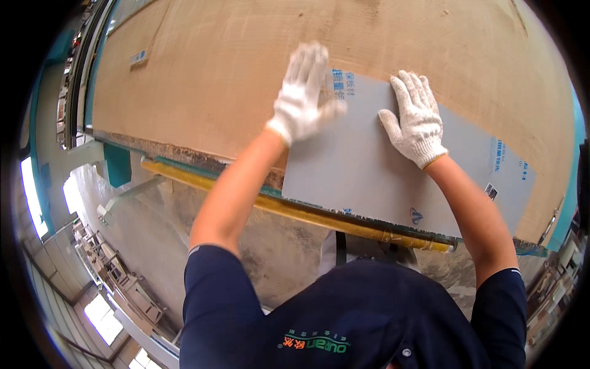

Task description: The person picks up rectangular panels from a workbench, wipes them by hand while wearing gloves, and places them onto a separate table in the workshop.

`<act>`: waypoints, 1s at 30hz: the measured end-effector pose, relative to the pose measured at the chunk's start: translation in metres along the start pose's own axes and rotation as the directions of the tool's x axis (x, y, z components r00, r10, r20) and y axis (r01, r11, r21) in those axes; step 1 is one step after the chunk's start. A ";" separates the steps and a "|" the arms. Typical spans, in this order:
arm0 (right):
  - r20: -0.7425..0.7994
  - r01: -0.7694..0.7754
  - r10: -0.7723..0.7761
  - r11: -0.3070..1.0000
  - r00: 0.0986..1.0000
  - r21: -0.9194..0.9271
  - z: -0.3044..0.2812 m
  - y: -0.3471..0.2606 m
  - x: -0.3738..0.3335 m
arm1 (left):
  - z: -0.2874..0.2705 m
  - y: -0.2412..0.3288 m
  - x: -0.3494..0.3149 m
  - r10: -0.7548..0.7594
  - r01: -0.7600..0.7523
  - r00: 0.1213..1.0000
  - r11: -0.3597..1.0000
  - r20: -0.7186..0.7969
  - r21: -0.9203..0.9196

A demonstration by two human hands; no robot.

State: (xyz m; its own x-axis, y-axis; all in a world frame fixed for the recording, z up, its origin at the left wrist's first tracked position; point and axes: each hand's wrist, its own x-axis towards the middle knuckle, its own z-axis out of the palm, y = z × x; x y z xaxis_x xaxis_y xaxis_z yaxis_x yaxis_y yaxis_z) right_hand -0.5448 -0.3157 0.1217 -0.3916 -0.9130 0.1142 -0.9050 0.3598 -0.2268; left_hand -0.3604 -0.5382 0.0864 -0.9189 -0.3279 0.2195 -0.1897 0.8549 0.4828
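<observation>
A flat grey panel with blue printing lies at the front edge of a large tan board-topped table. My right hand, in a white knitted glove, rests flat on the panel with its fingers stretched away from me. At the panel's left edge is my left hand, gloved the same way. Its fingers are out straight over the tan surface, the thumb reaches toward the panel, and the hand is slightly blurred. Neither hand grips anything.
Along the table's front runs a yellow tube, with a dark, worn edge above it. A small white-and-blue label lies at the far left of the tabletop. On the floor at lower left stand stacked pale frames.
</observation>
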 end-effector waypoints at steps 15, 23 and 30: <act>-0.246 0.044 -0.015 0.993 0.969 0.110 0.008 0.004 -0.023 | 0.078 0.237 -0.111 -0.008 0.000 0.983 0.999 -0.184 -0.044; -0.228 -0.222 0.213 0.975 0.950 -0.014 -0.030 0.112 -0.187 | -0.011 0.065 -0.179 -0.319 0.415 0.910 0.688 -0.266 0.595; -0.226 -0.429 0.392 0.891 0.892 -0.147 -0.029 0.072 -0.198 | -0.054 0.019 -0.118 -0.006 0.096 0.984 0.865 -0.180 0.493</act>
State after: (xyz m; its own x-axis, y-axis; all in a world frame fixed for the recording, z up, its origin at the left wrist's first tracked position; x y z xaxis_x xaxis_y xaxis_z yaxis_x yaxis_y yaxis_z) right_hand -0.5370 -0.1037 0.1112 -0.7415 -0.6298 0.2313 -0.6630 0.7407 -0.1084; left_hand -0.2366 -0.5048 0.1158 -0.8402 -0.4005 0.3657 -0.4228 0.9060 0.0210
